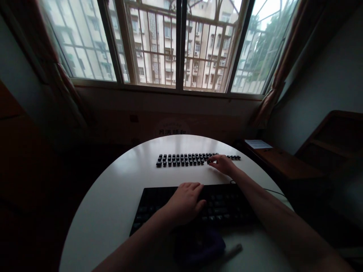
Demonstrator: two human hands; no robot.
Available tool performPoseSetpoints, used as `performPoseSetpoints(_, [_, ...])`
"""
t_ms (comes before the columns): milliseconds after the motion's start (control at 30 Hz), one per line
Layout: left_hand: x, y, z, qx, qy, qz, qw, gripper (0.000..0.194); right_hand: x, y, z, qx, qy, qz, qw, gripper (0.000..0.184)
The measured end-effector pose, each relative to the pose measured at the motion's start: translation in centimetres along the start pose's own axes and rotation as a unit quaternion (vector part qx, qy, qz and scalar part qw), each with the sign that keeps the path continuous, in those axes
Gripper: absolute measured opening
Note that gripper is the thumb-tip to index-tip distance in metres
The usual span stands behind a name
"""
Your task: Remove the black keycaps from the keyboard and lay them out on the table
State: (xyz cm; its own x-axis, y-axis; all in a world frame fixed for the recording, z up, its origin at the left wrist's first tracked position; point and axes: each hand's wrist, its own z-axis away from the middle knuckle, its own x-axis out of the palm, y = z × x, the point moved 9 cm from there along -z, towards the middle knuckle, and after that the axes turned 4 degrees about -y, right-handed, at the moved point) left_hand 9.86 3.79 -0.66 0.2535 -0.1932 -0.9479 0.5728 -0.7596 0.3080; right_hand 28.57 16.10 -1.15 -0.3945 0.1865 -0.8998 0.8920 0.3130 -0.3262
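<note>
Toward the near edge of the table [113, 196], itself cut off, a purple item [217, 241] and a grey rod-like item [235, 251] are too blurred to identify. The left hand [185, 204] and right forearm [266, 204] obscure parts of the black keyboard [222, 202]. Nearer the far edge, the right hand [222, 164] hides some keycaps [181, 158], their markings too small to read.

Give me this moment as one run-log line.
left hand: resting on keyboard | right hand: fingertips at one keycap, grip unclear | keycap rows: on white table, beyond keyboard
</note>
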Motion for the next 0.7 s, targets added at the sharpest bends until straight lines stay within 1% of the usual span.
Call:
performPoseSetpoints(167, [0.04,0.09,-0.01,-0.007,-0.009,0.000,1.000,0.052,0.76,0.15,-0.22,0.032,0.001,0.032,0.999,0.025])
performPoseSetpoints(433, [-0.13,0.10,0.04,0.001,0.004,0.002,1.000,0.050,0.70,0.23,-0.06,0.063,0.027,0.058,0.996,0.029])
performPoseSetpoints(600, [-0.20,0.18,0.05,-0.005,-0.006,-0.005,1.000,0.051,0.55,0.15,-0.02,0.063,0.030,0.063,0.996,0.023])
performPoseSetpoints(700, [-0.24,0.16,0.05,-0.001,0.003,-0.002,1.000,0.050,0.64,-0.13,-0.06,0.057,0.025,0.066,0.996,0.020])
